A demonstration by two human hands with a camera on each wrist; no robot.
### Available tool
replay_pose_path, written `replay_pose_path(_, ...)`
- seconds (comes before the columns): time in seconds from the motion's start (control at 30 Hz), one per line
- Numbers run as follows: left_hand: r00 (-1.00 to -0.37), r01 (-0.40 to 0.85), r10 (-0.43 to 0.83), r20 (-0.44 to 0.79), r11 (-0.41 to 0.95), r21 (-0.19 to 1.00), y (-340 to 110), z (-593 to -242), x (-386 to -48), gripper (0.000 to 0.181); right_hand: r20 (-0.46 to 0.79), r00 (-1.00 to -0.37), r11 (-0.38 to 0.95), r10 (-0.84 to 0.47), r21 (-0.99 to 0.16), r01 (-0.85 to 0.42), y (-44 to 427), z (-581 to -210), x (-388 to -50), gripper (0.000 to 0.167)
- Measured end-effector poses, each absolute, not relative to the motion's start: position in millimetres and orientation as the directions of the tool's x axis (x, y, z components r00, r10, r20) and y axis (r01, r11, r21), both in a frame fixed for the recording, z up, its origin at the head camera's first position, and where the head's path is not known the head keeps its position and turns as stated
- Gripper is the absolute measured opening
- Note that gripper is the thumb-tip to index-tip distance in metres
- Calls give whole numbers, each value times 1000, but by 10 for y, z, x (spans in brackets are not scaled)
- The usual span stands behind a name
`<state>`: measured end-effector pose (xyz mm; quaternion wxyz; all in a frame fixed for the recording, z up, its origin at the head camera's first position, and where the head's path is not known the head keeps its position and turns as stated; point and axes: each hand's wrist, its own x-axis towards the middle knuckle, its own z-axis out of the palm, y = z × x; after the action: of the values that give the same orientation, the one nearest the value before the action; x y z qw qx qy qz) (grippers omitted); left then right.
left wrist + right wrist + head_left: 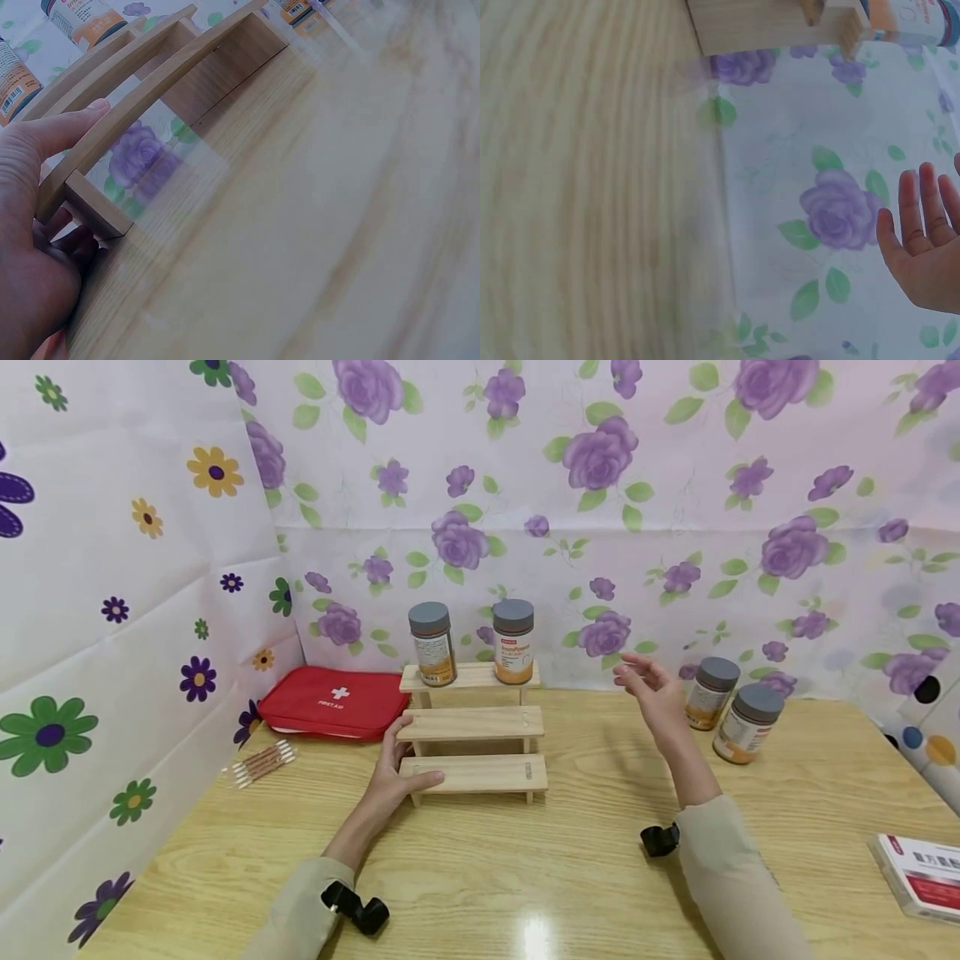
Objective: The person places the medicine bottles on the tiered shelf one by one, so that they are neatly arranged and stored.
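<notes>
A three-tier wooden stand (471, 723) is on the table, and my left hand (387, 783) holds its left end. In the left wrist view, the thumb (71, 129) lies over the lowest step while the other fingers reach under it, partly hidden. Two grey-lidded supplement jars, one on the left (435, 656) and one on the right (513, 647), stand upright on the top step. My right hand (660, 700) is raised in the air, fingers loosely extended and holding nothing. Just right of it, two similar jars, a rear one (707, 697) and a front one (744, 731), stand on the table.
A red first aid pouch (330, 703) lies left of the stand against the cloth. In front of it is a small clear pack of cotton swabs (262, 763). A white and red medicine box (921, 875) lies at the right edge. Floral cloth (540, 568) walls the back and left.
</notes>
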<state>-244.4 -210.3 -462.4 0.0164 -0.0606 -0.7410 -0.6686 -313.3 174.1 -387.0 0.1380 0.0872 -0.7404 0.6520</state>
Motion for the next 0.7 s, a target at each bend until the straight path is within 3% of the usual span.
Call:
replay_pose_path(0.27,-990,130,73,123,90,987,-2089,-4627,-2443,95,353,-920,-8,168,-933,-359,1942,-3743,-3038,15)
replay_pose_path(0.7,-991,122,60,116,90,988,-2088,-4626,-2446,94,386,-885,-106,262,-900,-424,2329,-3560,-2905,22)
